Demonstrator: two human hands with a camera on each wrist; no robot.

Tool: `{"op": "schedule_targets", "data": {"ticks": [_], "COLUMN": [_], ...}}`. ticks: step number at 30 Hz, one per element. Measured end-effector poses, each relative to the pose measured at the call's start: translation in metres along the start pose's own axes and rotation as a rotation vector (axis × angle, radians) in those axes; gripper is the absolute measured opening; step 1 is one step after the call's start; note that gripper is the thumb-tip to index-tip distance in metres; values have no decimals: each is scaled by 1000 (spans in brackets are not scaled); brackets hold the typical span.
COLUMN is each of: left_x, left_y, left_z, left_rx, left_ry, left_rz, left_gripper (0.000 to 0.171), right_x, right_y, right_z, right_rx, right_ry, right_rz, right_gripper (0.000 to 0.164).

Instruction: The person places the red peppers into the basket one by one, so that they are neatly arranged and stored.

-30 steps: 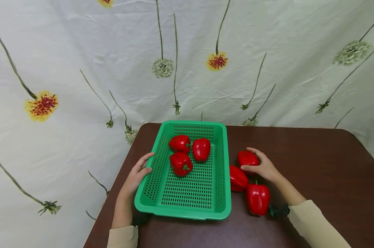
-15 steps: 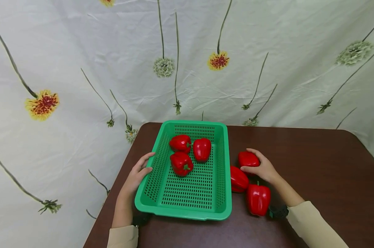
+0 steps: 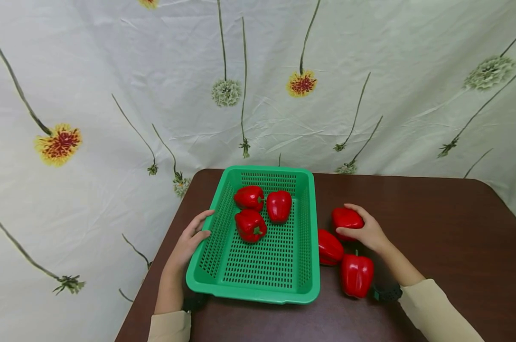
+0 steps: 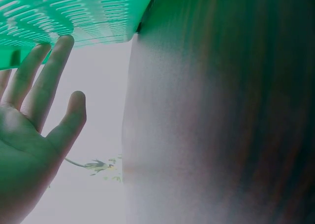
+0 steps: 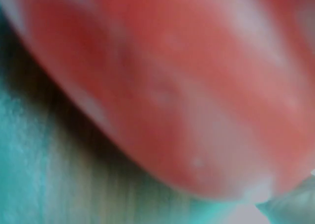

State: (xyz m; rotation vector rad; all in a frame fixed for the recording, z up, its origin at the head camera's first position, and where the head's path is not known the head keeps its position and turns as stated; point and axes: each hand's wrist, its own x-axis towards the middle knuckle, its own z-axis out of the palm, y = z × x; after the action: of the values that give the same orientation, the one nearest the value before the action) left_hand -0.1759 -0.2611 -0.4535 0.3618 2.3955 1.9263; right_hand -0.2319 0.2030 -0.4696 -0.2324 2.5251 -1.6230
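My left hand (image 3: 189, 240) touches the left side of a green perforated basket (image 3: 252, 295) with fairly straight fingertips; in the left wrist view its fingers (image 4: 47, 86) reach up to the basket's wall (image 4: 93, 12), with the thumb apart. Inside the basket lie three red bell peppers (image 3: 250, 226). Right of the basket, my right hand (image 3: 367, 233) holds a red bell pepper (image 3: 346, 217) between thumb and fingers. Two more sit close by: one lying against the basket (image 3: 329, 247) and a bell pepper with its stem up (image 3: 357, 275). Blurred red pepper skin (image 5: 172, 96) fills most of the right wrist view.
Everything stands on a dark brown table (image 3: 437, 228). Behind and to the left hangs a white cloth (image 3: 176, 71) printed with flowers. A dark band (image 3: 387, 292) sits at the right wrist, beside the front pepper.
My right hand and the bell pepper in it have shifted slightly to the right, away from the basket. The left hand and the basket stay where they were.
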Motion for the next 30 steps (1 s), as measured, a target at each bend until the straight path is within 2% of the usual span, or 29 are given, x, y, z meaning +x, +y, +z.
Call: {"op": "schedule_targets", "data": {"ticks": [5, 13, 17, 20, 24, 26, 30], "left_x": [0, 1, 1, 0, 0, 0, 0], "left_y": [0, -2, -2, 2, 4, 4, -2], "left_z": [0, -1, 0, 1, 1, 1, 0], "left_rx": [15, 17, 19, 11, 7, 11, 14], "left_ry": [7, 5, 7, 8, 5, 6, 9], "left_rz": [-3, 5, 2, -2, -6, -7, 4], "left_gripper": [48, 48, 47, 47, 47, 47, 47], "right_x": [-1, -7, -10, -16, -18, -17, -17], "right_y": [3, -7, -15, -34, -42, -40, -47], "right_z": [-6, -14, -16, -16, -17, -17, -15], "right_rx": [5, 11, 20, 32, 44, 45, 49], "right_ry": [10, 3, -8, -21, -29, -28, -29], "right_rz": [-11, -37, -54, -57, -72, -84, -104], "right_gripper": [71, 70, 71, 70, 71, 71, 71]}}
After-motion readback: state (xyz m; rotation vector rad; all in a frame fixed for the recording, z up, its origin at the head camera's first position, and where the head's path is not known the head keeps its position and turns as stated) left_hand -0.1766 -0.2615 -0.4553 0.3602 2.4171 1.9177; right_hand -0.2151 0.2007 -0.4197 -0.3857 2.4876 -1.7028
